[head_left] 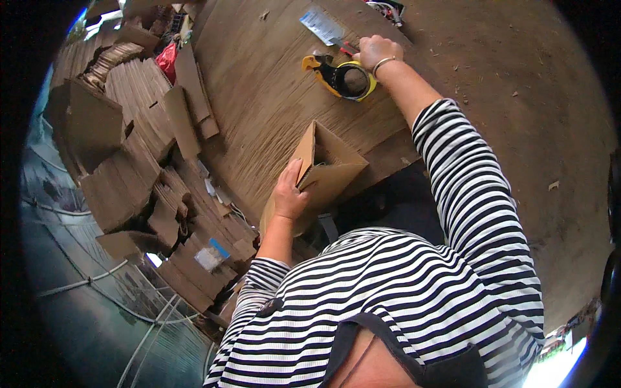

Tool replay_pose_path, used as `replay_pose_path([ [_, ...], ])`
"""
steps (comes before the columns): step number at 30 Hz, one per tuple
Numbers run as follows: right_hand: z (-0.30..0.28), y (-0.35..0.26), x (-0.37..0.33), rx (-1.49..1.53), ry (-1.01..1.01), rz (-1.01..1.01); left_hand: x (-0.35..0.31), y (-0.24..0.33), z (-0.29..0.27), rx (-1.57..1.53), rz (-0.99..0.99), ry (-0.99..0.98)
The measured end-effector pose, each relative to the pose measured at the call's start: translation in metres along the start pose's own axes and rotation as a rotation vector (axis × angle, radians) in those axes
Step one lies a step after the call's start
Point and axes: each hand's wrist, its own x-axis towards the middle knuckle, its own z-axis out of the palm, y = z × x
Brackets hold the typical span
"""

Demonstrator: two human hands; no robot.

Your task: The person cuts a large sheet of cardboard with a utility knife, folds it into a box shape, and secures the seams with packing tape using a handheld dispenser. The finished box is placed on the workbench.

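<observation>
My left hand point(291, 194) grips the near-left side of a cardboard box point(333, 171), with its thumb pressed to the outer wall. The box stands open at the top, at the front of the wooden table. Far out to the right, my right hand point(378, 53) has its fingers closed at one end of a slim red and grey tool point(348, 47), whose exact kind I cannot make out. Just left of that hand, a yellow and black tape dispenser point(330, 76) lies on the table. A clear plastic packet with a blue and white label point(321, 27) lies beyond it.
Stacks of flattened cardboard point(136, 90) fill the left side, with a red plastic bag point(167, 61) among them. The wooden table point(259, 71) ends at the right above a brown dirt floor point(517, 110). A translucent sheet with pipes point(90, 310) stands at lower left.
</observation>
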Motion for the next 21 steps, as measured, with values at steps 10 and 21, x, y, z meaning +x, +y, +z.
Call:
replay_pose_path([
  [10,-0.003,0.002,0.009,0.092,-0.036,-0.031,0.005,0.01,0.0,0.004,-0.039,0.025],
  [21,-0.001,0.054,-0.139,1.532,-0.446,-0.177,0.0,0.005,0.001,0.012,0.014,0.042],
])
